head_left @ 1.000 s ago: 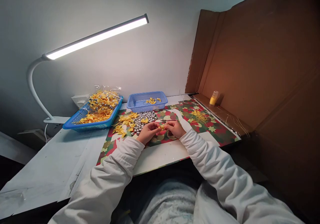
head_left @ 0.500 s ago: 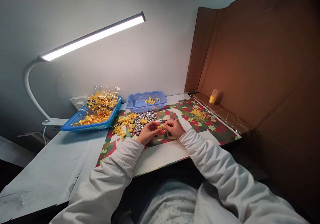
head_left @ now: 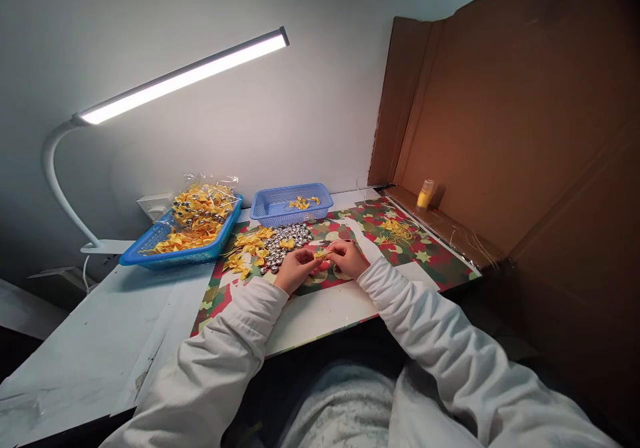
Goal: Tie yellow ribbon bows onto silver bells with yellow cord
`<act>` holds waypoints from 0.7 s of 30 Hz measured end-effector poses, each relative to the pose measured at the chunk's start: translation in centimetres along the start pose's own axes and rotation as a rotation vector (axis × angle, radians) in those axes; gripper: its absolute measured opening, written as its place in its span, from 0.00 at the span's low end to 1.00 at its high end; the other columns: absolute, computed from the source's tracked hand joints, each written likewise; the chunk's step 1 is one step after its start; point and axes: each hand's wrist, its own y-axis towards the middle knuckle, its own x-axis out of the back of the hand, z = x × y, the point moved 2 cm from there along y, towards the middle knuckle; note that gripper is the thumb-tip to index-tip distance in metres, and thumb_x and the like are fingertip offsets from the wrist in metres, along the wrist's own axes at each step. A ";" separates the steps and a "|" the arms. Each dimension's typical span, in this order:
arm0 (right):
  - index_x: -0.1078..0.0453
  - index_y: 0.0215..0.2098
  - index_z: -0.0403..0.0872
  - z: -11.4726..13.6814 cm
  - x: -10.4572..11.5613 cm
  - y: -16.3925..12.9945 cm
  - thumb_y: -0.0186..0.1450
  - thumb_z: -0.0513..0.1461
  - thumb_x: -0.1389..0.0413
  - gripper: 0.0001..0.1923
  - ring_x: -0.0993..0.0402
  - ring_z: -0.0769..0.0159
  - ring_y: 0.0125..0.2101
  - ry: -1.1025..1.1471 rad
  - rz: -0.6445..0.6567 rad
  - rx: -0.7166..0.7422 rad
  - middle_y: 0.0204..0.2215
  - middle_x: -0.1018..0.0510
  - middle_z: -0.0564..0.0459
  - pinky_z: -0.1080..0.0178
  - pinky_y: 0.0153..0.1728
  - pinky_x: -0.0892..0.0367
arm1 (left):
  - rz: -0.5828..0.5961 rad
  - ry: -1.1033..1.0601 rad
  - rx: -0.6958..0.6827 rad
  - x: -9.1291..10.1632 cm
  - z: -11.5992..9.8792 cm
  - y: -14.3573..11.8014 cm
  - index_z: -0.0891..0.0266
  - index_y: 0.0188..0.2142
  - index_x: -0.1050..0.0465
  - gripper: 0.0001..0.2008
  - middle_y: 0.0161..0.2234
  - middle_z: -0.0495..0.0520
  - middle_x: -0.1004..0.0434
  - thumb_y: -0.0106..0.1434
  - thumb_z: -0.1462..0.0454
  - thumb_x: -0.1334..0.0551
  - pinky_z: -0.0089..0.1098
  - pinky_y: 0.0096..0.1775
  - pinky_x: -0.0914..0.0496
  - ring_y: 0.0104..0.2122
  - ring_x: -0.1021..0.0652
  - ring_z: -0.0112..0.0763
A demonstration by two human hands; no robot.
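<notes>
Both hands meet over the patterned mat near the tabletop's front edge: the left hand (head_left: 295, 269) and right hand (head_left: 349, 257) pinch one small yellow bow (head_left: 321, 255) between their fingertips. This looks like the fitting step, and the next move calls for fine, steady fingers. Just behind lie silver bells (head_left: 287, 240) and loose bows (head_left: 249, 246), then two blue baskets (head_left: 270, 205) toward the back edge. No writing is readable.
</notes>
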 end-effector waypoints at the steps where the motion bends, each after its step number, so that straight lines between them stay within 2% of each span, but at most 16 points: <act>1: 0.31 0.20 0.44 0.0 0.0 0.0 0.54 0.37 0.43 0.06 0.34 0.71 0.25 -0.005 0.000 0.008 0.26 0.28 0.54 0.67 0.28 0.36 | -0.004 0.004 0.009 0.0 -0.1 0.0 0.65 0.23 0.30 0.19 0.18 0.47 0.27 0.41 0.54 0.28 0.26 0.22 0.33 0.18 0.28 0.25; 9: 0.30 0.20 0.44 0.0 0.0 0.0 0.56 0.37 0.43 0.07 0.33 0.69 0.28 -0.058 -0.005 0.048 0.27 0.27 0.53 0.66 0.29 0.36 | -0.055 -0.006 0.042 -0.2 -0.3 -0.2 0.66 0.22 0.27 0.20 0.18 0.48 0.26 0.36 0.55 0.26 0.25 0.20 0.35 0.17 0.29 0.24; 15: 0.29 0.20 0.44 0.2 -0.1 0.0 0.56 0.36 0.43 0.07 0.33 0.69 0.27 -0.100 -0.012 0.067 0.28 0.26 0.51 0.66 0.27 0.37 | -0.110 -0.017 0.056 -0.3 0.0 0.0 0.66 0.19 0.30 0.20 0.14 0.45 0.31 0.37 0.53 0.27 0.23 0.18 0.38 0.14 0.32 0.21; 21: 0.29 0.21 0.44 0.3 -0.2 -0.1 0.56 0.34 0.43 0.06 0.33 0.68 0.27 -0.128 -0.020 0.079 0.28 0.26 0.51 0.66 0.27 0.37 | -0.122 -0.026 0.075 -0.3 0.0 0.0 0.67 0.20 0.28 0.19 0.14 0.46 0.30 0.37 0.54 0.27 0.23 0.17 0.38 0.13 0.33 0.20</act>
